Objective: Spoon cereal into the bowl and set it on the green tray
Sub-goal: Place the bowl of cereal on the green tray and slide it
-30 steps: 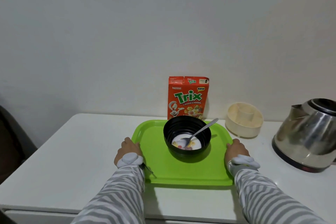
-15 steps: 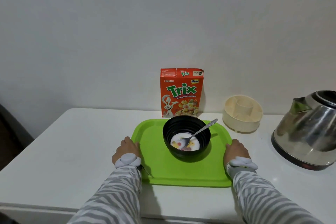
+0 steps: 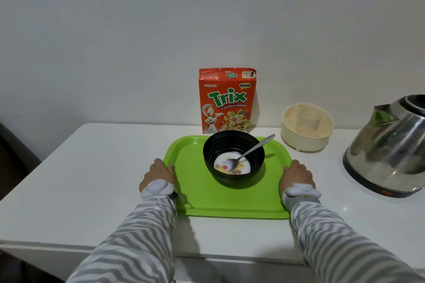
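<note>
A black bowl [image 3: 233,158] stands on the far half of the green tray [image 3: 207,202]. Inside it lie milk and a few coloured cereal pieces. A metal spoon [image 3: 253,153] rests in the bowl, its handle leaning over the right rim. My left hand [image 3: 158,174] grips the tray's left edge and my right hand [image 3: 296,174] grips its right edge. The tray lies flat on the white table [image 3: 92,179]. An orange Trix cereal box [image 3: 226,100] stands upright behind the tray, against the wall.
A cream round divided container [image 3: 307,131] sits right of the box. A steel kettle [image 3: 388,147] stands at the far right. The table's front edge runs close below the tray. A dark object shows at the left edge.
Both hands stay on the tray's edges. The view has tilted so the table and objects sit lower in the frame; the tray has shifted slightly away from the box.
</note>
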